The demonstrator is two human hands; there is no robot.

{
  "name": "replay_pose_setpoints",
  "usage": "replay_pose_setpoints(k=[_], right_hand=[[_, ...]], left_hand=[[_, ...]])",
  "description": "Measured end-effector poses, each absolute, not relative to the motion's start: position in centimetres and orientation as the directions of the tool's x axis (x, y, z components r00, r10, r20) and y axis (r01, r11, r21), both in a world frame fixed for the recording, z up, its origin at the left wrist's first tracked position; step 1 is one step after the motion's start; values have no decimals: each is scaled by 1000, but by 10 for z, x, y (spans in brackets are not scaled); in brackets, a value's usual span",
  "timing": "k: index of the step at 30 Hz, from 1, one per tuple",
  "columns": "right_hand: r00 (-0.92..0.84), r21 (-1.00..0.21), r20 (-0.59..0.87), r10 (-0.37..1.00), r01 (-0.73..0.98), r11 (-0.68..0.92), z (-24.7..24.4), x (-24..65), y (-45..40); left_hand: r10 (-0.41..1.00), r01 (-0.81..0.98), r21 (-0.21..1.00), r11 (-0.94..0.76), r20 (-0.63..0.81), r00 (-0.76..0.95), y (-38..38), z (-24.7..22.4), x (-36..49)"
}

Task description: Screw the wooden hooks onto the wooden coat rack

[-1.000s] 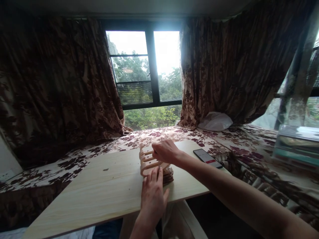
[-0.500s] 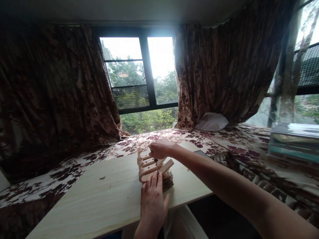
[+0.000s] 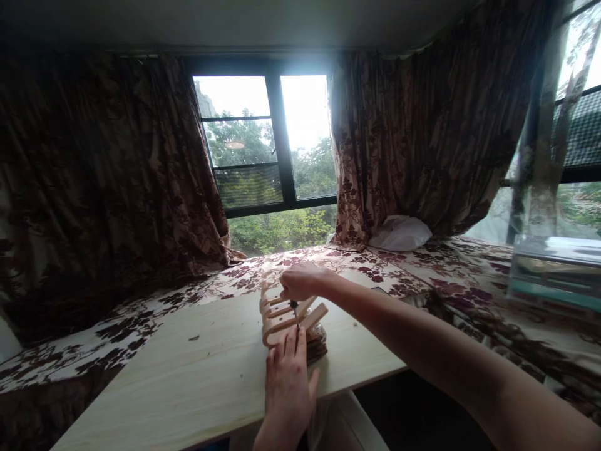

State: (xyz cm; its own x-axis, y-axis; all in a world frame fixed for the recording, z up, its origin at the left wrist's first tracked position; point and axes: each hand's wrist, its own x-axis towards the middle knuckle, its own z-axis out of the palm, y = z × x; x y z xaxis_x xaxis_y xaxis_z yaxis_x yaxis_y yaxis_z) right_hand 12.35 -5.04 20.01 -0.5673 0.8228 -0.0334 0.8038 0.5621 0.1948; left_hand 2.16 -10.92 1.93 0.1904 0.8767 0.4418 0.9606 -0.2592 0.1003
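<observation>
My right hand point(image 3: 303, 280) is closed around the top of a screwdriver point(image 3: 297, 317) whose thin shaft points down, nearly upright. Its tip is by the fingertips of my left hand point(image 3: 288, 369). That hand lies palm down with fingers stretched out and thumb apart, fingertips on the near end of a pale wooden slatted piece point(image 3: 273, 324). The piece has several parallel bars with rounded ends and small dark holes. One wooden bar point(image 3: 315, 317) slants up to the right. A brown bundle point(image 3: 319, 343), partly in clear wrap, is beside and partly below; my left hand hides some of it.
A light wooden board point(image 3: 164, 369) serves as the work surface, with a small dark scrap point(image 3: 194, 338) on it. Behind lies flowered cloth point(image 3: 263, 266) below a window. A white bag point(image 3: 401, 233) and a clear plastic box point(image 3: 556, 272) are at the right.
Both hands, the screwdriver and the wooden piece keep nearly the same positions. The whole view has shifted slightly with my head.
</observation>
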Motion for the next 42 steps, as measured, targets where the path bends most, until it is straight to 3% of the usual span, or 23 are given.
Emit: replay_pose_setpoints(k=[11,18,42], right_hand=[[-550,183,-30,834,818,546,201,123,-48],[-555,188,-102,826,804,564,204,127,-48],[-582,156,-82,809,794,587,206,126,-53]], left_hand=[[879,959,106,-264,436,194,-109,20,21],[882,958,108,-264,430,194,-110,23,22],[860,959,87,-268,470,197,-110,22,25]])
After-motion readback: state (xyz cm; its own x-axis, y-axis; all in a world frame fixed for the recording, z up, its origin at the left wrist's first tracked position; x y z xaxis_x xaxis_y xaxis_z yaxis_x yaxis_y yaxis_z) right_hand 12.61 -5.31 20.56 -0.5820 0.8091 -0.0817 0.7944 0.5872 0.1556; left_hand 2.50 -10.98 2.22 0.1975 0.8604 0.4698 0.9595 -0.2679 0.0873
